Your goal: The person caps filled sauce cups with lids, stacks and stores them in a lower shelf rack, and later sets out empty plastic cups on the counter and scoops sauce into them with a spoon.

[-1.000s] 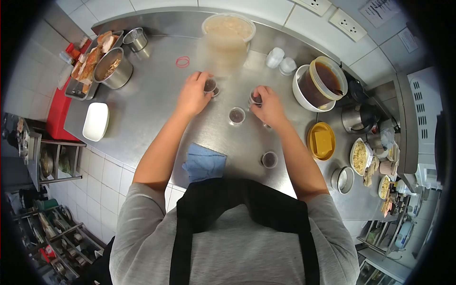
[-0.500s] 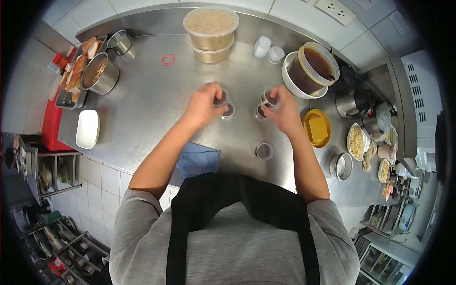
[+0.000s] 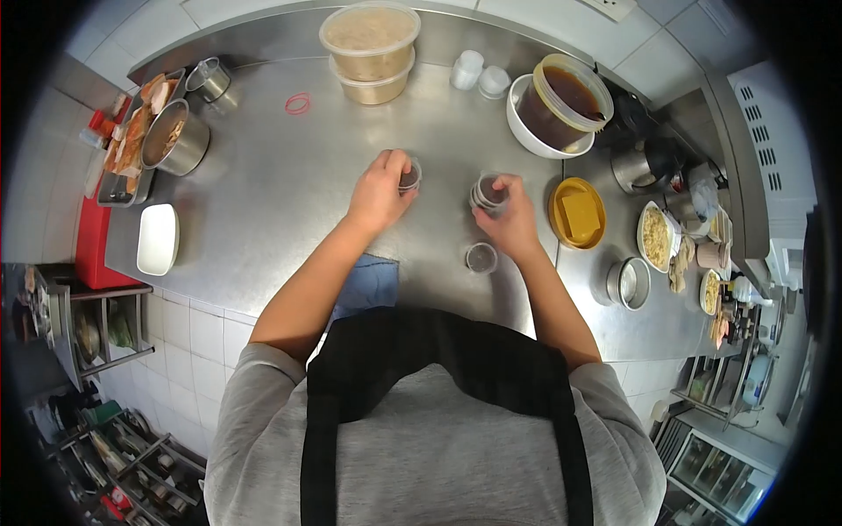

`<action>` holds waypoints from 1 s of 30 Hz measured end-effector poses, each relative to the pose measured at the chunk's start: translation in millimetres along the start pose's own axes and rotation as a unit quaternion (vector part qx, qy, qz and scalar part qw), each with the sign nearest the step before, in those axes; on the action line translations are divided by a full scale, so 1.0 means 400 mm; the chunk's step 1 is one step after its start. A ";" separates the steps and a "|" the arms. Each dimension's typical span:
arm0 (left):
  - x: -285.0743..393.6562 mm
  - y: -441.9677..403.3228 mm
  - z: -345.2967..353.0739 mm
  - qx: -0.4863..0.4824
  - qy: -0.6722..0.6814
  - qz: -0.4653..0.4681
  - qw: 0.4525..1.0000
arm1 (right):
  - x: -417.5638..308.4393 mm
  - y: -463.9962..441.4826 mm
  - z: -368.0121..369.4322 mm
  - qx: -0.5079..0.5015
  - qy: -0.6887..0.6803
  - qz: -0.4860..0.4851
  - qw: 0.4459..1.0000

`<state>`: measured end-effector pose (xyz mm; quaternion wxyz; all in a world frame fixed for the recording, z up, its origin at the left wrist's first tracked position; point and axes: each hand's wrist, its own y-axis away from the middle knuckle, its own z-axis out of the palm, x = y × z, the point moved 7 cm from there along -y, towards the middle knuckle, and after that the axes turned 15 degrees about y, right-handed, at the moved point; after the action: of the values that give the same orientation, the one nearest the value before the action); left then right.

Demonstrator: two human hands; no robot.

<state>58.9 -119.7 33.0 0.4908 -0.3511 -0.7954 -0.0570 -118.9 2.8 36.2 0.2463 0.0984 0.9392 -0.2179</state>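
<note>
My left hand (image 3: pixel 379 193) is closed around a small clear cup with dark contents (image 3: pixel 410 174) on the steel counter; whether a second cup sits beneath it, I cannot tell. To the right, my right hand (image 3: pixel 509 217) grips a pair of similar cups (image 3: pixel 491 188), one on top of the other. A lone cup (image 3: pixel 481 258) with a dark filling stands below that hand, nearer my body. By my left forearm lies a folded blue cloth (image 3: pixel 368 282) at the counter's front edge.
Two stacked lidded tubs (image 3: pixel 373 61) stand at the back, beside white plastic lids or cups (image 3: pixel 467 70). A tub of brown liquid (image 3: pixel 570 105) rests in a white bowl. Right of my hand is a yellow dish (image 3: pixel 577 214). Far left are a steel pot (image 3: pixel 180 140) and white dish (image 3: pixel 158 239).
Both hands have lowered their cups toward the cups below them. On the right, the two now sit together. The lower left cup no longer shows separately. The whole view has shifted slightly.
</note>
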 end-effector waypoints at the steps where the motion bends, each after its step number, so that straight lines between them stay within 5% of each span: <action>1: 0.005 0.007 0.000 -0.013 0.009 -0.009 1.000 | -0.013 0.023 -0.026 -0.010 -0.001 0.003 1.000; 7: 0.036 0.097 0.042 -0.021 0.066 0.044 0.997 | -0.056 0.188 -0.097 -0.027 -0.020 0.001 0.999; 14: 0.083 0.167 0.120 -0.006 0.105 0.106 0.989 | -0.045 0.244 -0.029 0.062 -0.046 -0.028 0.997; 24: 0.059 0.160 0.147 0.016 0.198 0.054 0.978 | -0.002 0.191 -0.025 0.128 0.003 -0.040 0.991; 30: 0.055 0.162 0.173 -0.006 0.221 0.071 0.973 | 0.041 0.181 -0.020 0.161 -0.043 0.039 0.985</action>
<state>41.3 -29.9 -0.8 0.6555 -0.3884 -0.6395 -0.1025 -115.4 71.8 8.2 0.2758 0.1639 0.8759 -0.3604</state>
